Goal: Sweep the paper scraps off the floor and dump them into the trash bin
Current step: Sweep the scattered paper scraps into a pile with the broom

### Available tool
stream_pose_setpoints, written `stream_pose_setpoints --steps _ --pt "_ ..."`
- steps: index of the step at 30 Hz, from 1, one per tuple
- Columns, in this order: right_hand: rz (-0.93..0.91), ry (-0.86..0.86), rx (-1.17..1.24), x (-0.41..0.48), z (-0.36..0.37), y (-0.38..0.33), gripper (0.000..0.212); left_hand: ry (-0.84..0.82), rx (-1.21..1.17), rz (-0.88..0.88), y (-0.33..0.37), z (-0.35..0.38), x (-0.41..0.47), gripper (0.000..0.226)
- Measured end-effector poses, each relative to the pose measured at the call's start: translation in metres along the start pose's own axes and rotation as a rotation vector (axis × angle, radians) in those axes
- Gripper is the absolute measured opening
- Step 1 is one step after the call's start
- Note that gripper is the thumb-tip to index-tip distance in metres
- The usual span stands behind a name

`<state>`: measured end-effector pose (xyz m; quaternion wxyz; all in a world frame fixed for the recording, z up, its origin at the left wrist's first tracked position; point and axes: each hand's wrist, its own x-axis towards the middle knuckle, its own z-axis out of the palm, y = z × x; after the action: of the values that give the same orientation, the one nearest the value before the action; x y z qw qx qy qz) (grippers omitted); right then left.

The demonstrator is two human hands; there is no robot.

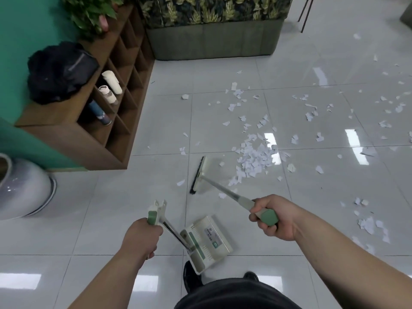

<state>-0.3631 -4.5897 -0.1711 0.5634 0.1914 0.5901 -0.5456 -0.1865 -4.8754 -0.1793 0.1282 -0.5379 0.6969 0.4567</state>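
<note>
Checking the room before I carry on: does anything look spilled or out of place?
Yes. Torn paper scraps litter the tiled floor, thickest in a pile just right of the broom head, thinner toward the right edge. The dustpan holds none yet.

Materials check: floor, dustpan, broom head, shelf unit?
Floor: glazed ceramic tile by the look, with glossy light reflections and grid joints.
Dustpan: moulded plastic, cream with green trim, matte, ribbed surface.
Broom head: cream plastic body, dark bristles along one edge; the bristle fibre is unclear.
Shelf unit: brown wood-grain panels, likely laminate or veneer, matte.
</note>
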Motion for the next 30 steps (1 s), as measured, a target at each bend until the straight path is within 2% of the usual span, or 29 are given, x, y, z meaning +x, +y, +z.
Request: stream_pose_setpoints --steps 7,11,16,21,27,30 --pt "0.093 -0.052 -0.089 0.082 0.096 -0.028 0.028 0.014 0.008 -0.041 -0.012 -0.051 0.04 0.013" --pt "0.139 -0.009 -0.076 0.106 0.117 -0.033 0.025 0.019 0.056 -0.039 -0.017 -0.076 0.065 0.013" --pt "0.177 0.124 0.027 0.099 0.09 -0.024 0.038 -0.013 0.09 -0.004 -0.012 -0.094 0.093 0.016" --pt "0.177 0.269 0.061 0.061 0.058 -0.024 0.027 -0.042 0.101 0.052 -0.004 -0.101 0.115 0.015" --pt "0.177 0.435 0.02 0.024 0.032 -0.029 0.025 -0.093 0.12 0.109 0.009 -0.103 0.131 0.014" --pt "0.154 0.51 -0.12 0.019 0.029 -0.027 0.024 -0.1 0.102 0.137 0.012 -0.103 0.135 0.015"
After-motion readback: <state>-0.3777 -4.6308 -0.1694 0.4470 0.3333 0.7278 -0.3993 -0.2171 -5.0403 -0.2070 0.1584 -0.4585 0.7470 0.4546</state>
